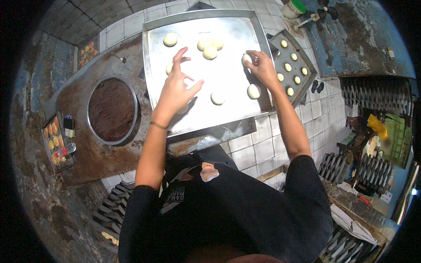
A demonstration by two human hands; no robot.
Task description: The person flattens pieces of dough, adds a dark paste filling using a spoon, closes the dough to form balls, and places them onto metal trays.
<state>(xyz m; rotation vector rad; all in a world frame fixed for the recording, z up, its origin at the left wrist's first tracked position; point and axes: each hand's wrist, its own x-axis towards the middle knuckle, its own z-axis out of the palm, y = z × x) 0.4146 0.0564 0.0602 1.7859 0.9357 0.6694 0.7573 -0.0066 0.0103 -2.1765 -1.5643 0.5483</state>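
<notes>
A large shiny metal baking tray [209, 125] lies in front of me, with several pale dough balls spaced over it. Three dough balls [210, 52] sit pressed together near its far middle. At the tray's right side, the fingers of my right hand [262, 69] are closed round a dough ball [246, 60]. Another dough ball [253, 91] lies just nearer to me, and one more dough ball [217, 97] rests near the front. My left hand [174, 90] hovers over the left part with fingers spread, holding nothing. It partly hides dough balls beneath it.
Left of the tray, a round metal basin [112, 109] of dark brown crumbs stands on the worn table [74, 105]. A smaller dark tray [302, 65] with several dough balls is at right. Filled buns sit on a tray [66, 163] at far left. Slatted racks [375, 91] stand right.
</notes>
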